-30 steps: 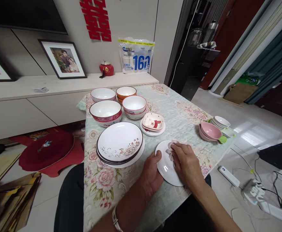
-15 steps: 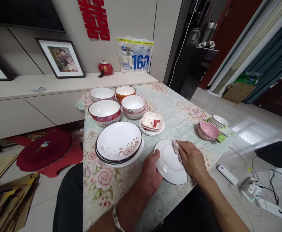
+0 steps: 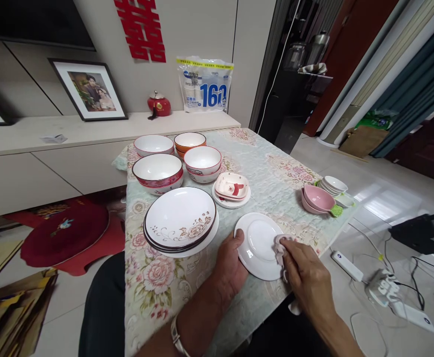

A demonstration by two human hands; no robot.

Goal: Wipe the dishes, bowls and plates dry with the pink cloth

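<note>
A small white plate (image 3: pixel 259 243) is tilted over the near side of the table, its underside with the foot ring facing me. My left hand (image 3: pixel 230 265) grips its left edge, thumb on top and fingers beneath. My right hand (image 3: pixel 308 272) pinches a crumpled pale pink cloth (image 3: pixel 282 245) against the plate's right rim. Left of the plate is a stack of large dark-rimmed plates (image 3: pixel 182 215) with brown flowers. Just behind lie small square dishes (image 3: pixel 232 186) with a red pattern, stacked on round white plates.
Stacked bowls (image 3: pixel 157 168) stand at the table's back left. Pink leaf-shaped bowls (image 3: pixel 318 198) and small white bowls (image 3: pixel 335 184) sit near the right edge. A flowered cloth (image 3: pixel 159 275) covers the table. Power strips (image 3: pixel 347 266) and cables lie on the floor at right.
My right hand has moved with the cloth from the plate's upper right to its right rim, downward and outward. My left hand keeps its hold. The view has shifted slightly.
</note>
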